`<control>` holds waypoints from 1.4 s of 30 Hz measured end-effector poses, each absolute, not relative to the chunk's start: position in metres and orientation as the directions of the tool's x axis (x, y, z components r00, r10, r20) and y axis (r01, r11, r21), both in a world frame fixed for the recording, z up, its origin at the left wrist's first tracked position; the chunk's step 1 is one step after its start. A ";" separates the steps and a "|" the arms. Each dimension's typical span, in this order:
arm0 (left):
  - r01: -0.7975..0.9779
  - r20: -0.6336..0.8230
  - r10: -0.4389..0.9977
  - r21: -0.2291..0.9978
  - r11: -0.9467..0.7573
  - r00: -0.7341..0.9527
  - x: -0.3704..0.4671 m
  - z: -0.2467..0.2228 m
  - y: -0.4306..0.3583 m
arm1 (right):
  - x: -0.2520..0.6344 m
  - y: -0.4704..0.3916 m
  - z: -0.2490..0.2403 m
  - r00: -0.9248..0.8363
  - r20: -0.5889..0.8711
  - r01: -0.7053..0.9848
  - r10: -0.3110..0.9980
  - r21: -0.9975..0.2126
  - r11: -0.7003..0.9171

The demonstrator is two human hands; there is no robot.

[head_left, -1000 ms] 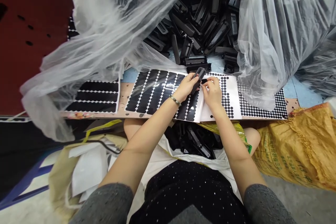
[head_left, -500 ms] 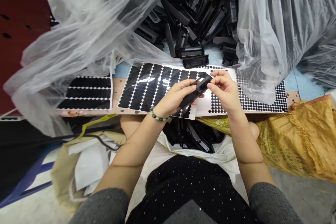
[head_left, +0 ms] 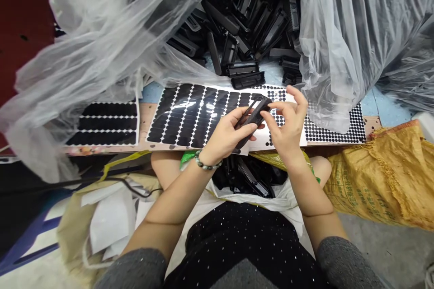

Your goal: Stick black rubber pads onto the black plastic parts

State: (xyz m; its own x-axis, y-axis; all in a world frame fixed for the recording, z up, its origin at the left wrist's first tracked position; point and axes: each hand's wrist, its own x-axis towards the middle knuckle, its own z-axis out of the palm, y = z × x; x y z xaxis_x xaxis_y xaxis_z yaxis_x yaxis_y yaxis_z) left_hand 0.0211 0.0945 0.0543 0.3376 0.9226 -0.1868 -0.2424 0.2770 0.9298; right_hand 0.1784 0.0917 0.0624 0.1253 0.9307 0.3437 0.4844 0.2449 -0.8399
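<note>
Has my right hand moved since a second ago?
Yes: your right hand has shifted rightward, closer to the yellow woven sack.

Right: a printed yellow woven sack (head_left: pixel 383 180), which I viewed remotely. Upper left: a dark red panel (head_left: pixel 23 72). Lower left: I observed a beige sack (head_left: pixel 68 235) holding white paper (head_left: pixel 113 221), with a yellow strap (head_left: pixel 127 159) and a black cable (head_left: pixel 132 188) near its rim.

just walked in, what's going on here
A person's left hand holds a black plastic part over a sheet of black strips. The right hand is at the part's upper end; whether it grips is unclear. More black parts lie heaped farther back and in a white bag below.
</note>
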 end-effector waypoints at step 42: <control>-0.531 -0.296 0.929 0.762 0.370 0.223 0.038 0.021 0.115 | 0.191 0.127 0.019 0.077 -0.107 0.027 0.991 -0.994 -0.109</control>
State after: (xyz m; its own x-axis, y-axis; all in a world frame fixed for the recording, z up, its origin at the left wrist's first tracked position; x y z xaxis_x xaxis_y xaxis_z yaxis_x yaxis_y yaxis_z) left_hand 0.0377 0.1147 0.0210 0.2229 0.9288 -0.2961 -0.5309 0.3704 0.7622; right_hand 0.1905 0.1272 0.0193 0.0772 0.9912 -0.1071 0.0268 -0.1095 -0.9936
